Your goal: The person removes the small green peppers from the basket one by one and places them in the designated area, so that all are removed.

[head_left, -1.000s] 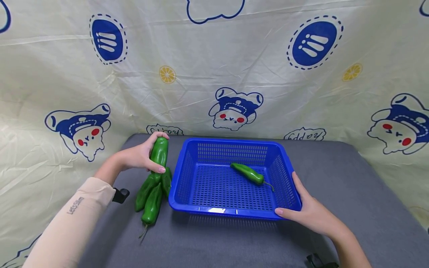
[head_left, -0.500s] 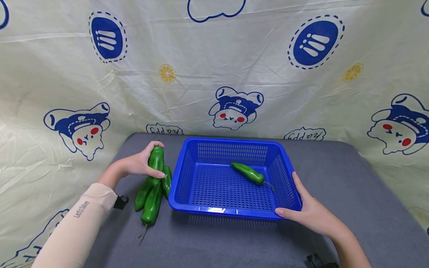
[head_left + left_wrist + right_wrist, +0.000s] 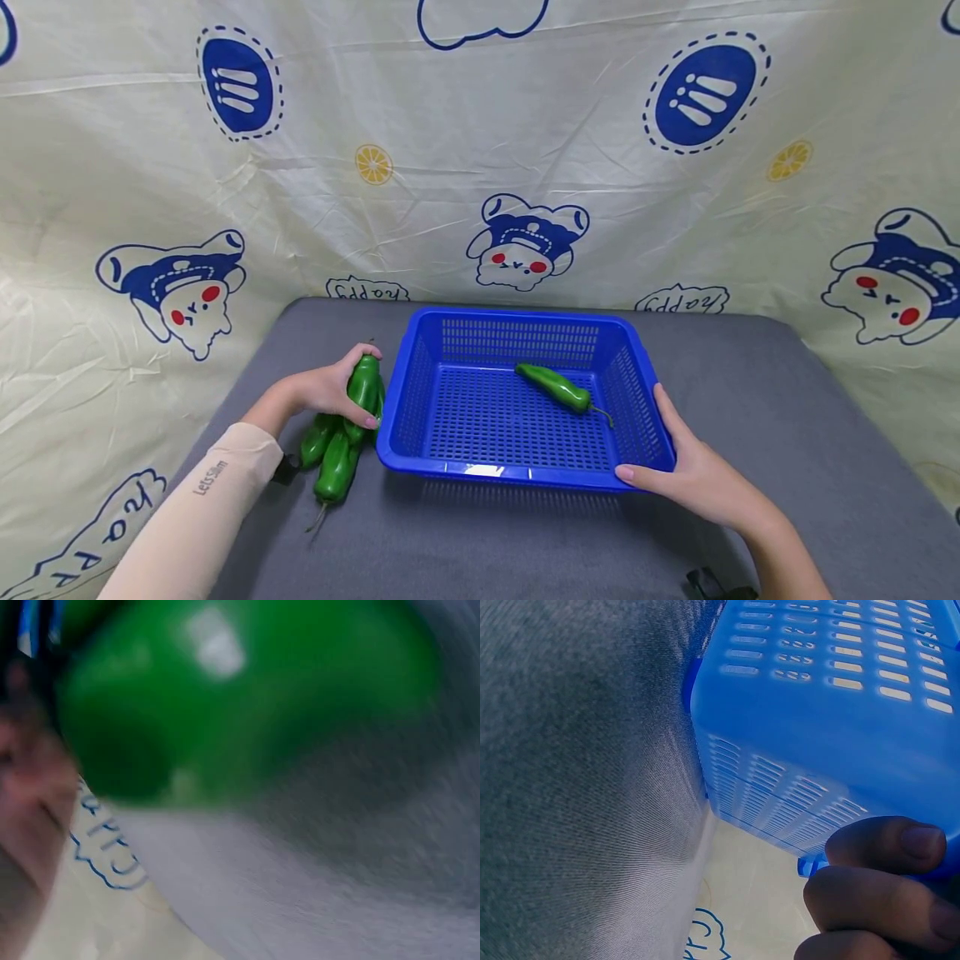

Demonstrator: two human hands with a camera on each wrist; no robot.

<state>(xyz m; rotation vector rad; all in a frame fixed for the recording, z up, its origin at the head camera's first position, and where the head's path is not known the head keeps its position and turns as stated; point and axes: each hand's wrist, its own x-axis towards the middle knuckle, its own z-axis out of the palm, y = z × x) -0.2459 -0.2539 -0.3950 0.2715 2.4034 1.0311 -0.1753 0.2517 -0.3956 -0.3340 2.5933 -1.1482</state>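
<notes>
My left hand (image 3: 333,392) grips a long green chili pepper (image 3: 363,385), thumb on its near side and fingers over its far end. Several more green chili peppers (image 3: 335,477) lie bunched beneath and beside it, partly covered by the held one. In the left wrist view a blurred green pepper (image 3: 247,682) fills the top. At the right front corner of a blue plastic basket (image 3: 510,475), my right hand (image 3: 697,479) holds the rim, thumb on top. Its curled fingers (image 3: 870,900) show against the basket's outer wall in the right wrist view. Inside the basket lies one green pepper (image 3: 555,388).
The basket stands on a grey cloth-covered table (image 3: 750,400), right beside the pepper pile. Behind the table hangs a pale printed curtain (image 3: 420,225), which also runs down both sides. Black wrist straps (image 3: 708,585) show near the arms.
My left hand has come toward the near side and slightly right with the pepper, lower over the pile and closer to the basket. My right hand and the basket have stayed put.
</notes>
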